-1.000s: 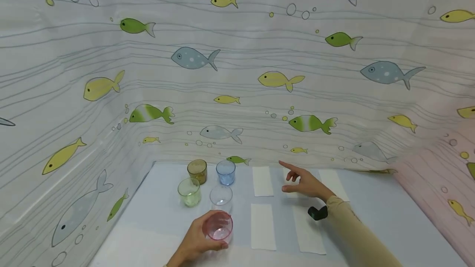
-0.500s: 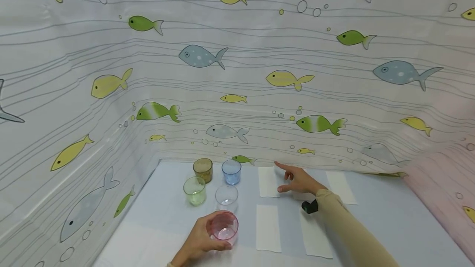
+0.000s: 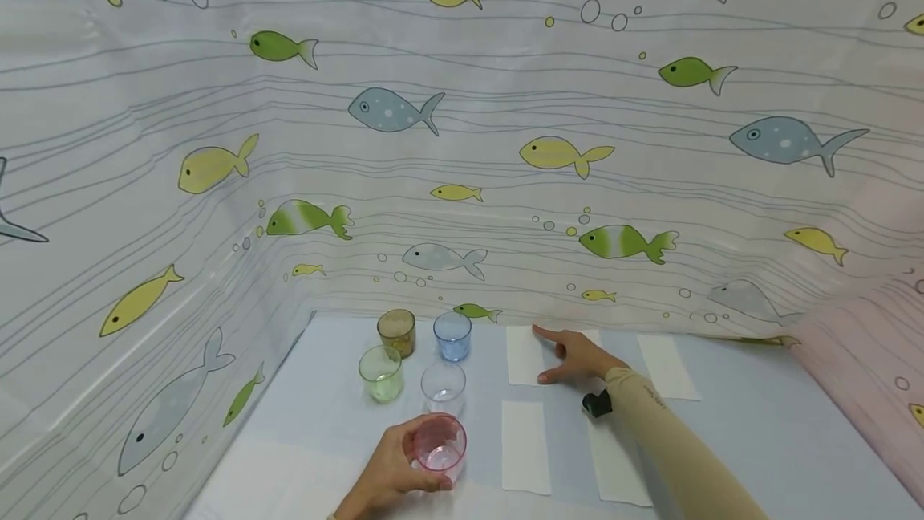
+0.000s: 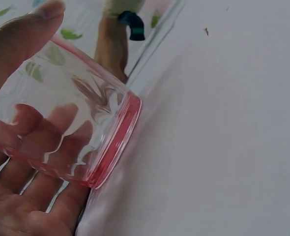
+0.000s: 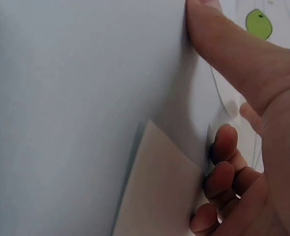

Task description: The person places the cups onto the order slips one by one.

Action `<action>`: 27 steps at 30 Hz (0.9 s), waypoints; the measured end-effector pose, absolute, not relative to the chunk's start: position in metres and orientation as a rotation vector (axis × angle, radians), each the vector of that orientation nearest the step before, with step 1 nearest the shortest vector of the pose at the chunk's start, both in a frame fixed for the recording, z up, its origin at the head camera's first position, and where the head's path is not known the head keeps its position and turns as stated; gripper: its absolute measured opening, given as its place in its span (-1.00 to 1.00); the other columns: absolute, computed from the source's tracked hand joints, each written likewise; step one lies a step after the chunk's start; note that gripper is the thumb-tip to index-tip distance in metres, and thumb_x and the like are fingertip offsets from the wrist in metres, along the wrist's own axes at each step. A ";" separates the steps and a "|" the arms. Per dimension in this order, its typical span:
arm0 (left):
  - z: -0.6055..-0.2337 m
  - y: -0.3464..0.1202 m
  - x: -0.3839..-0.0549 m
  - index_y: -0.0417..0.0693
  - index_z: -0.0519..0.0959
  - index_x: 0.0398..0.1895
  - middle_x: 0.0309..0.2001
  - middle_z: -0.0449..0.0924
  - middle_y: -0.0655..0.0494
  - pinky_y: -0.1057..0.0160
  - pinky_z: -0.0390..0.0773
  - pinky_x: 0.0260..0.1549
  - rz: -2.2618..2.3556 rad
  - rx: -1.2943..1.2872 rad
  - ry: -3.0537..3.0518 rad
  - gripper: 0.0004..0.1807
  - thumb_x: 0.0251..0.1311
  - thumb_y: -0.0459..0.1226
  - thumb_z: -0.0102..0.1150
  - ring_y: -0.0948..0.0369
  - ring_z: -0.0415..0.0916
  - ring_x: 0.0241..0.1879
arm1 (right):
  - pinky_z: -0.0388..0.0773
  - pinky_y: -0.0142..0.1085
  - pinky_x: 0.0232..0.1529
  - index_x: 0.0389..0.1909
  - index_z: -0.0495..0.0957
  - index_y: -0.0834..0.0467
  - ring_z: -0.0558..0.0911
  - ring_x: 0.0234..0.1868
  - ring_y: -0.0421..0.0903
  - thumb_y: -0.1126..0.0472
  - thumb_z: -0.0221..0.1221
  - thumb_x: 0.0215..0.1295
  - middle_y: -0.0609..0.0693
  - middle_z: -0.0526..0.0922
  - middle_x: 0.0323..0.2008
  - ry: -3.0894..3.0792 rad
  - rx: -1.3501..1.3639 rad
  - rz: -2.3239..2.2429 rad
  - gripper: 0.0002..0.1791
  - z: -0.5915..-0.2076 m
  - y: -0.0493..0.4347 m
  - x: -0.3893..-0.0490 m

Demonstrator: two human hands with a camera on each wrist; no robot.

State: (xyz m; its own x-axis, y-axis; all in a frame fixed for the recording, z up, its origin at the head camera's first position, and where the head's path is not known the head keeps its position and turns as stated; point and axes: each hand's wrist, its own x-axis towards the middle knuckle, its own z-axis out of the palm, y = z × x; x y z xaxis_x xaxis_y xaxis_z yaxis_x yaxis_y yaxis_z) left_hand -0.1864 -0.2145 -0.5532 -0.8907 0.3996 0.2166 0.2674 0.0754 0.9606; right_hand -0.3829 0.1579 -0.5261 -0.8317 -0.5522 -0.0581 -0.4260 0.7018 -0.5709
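Note:
My left hand (image 3: 390,464) holds a pink-rimmed glass (image 3: 442,448) from its left side, thumb at the front. In the left wrist view, fingers show through the clear wall of the glass, and its red base (image 4: 116,140) is close to the white tabletop. My right hand (image 3: 577,358) lies at the right edge of the upper left white paper strip (image 3: 523,355). Its index finger stretches to the strip's far end and its thumb to the near end; the other fingers curl in loosely. In the right wrist view, the thumb (image 5: 223,39) is down at the surface.
Beyond the pink glass stand a clear glass (image 3: 443,392), a green glass (image 3: 381,375), a brown glass (image 3: 397,334) and a blue glass (image 3: 452,337). More paper strips lie about: front left (image 3: 525,448), front right (image 3: 613,464), back right (image 3: 667,367). A fish-print curtain (image 3: 462,119) encloses the table.
My right hand has moved left and down onto the upper left paper strip. The left hand keeps its grip on the pink glass. The head view has shifted slightly.

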 end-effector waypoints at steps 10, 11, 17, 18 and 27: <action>-0.553 -0.216 -0.187 -0.11 0.56 0.36 0.24 0.69 -0.14 0.36 0.62 0.24 1.936 0.685 2.244 -0.18 -0.07 -0.35 0.69 0.25 0.63 0.23 | 0.34 -0.24 -0.21 0.63 0.28 0.00 0.39 -0.22 -0.08 -0.13 0.63 0.04 0.01 0.46 -0.25 2.679 -0.700 -0.772 0.15 -0.527 0.156 -0.386; -0.553 -0.215 -0.187 -0.12 0.56 0.37 0.24 0.69 -0.14 0.36 0.62 0.24 1.939 0.685 2.236 -0.17 -0.06 -0.36 0.69 0.25 0.63 0.23 | 0.34 -0.23 -0.21 0.63 0.28 -0.01 0.39 -0.22 -0.08 -0.13 0.63 0.04 0.01 0.46 -0.25 2.677 -0.691 -0.773 0.14 -0.528 0.156 -0.386; -0.553 -0.215 -0.189 -0.13 0.55 0.37 0.25 0.68 -0.16 0.37 0.63 0.22 1.939 0.716 2.244 -0.16 -0.07 -0.35 0.70 0.28 0.63 0.21 | 0.33 -0.25 -0.22 0.61 0.31 0.03 0.39 -0.22 -0.08 -0.12 0.64 0.02 0.01 0.44 -0.26 2.675 -0.670 -0.789 0.14 -0.528 0.157 -0.388; -0.553 -0.215 -0.190 -0.13 0.55 0.37 0.24 0.68 -0.16 0.37 0.64 0.21 1.937 0.723 2.248 -0.16 -0.08 -0.35 0.70 0.28 0.63 0.21 | 0.33 -0.25 -0.23 0.61 0.31 0.03 0.39 -0.22 -0.08 -0.13 0.64 0.02 0.01 0.44 -0.26 2.675 -0.666 -0.789 0.14 -0.528 0.157 -0.388; -0.552 -0.215 -0.187 -0.18 0.53 0.39 0.27 0.65 -0.23 0.36 0.64 0.21 1.956 0.695 2.190 -0.16 -0.04 -0.37 0.68 0.26 0.62 0.22 | 0.29 -0.26 -0.27 0.60 0.34 0.01 0.38 -0.24 -0.08 -0.14 0.65 0.00 0.01 0.43 -0.28 2.662 -0.629 -0.799 0.13 -0.526 0.156 -0.388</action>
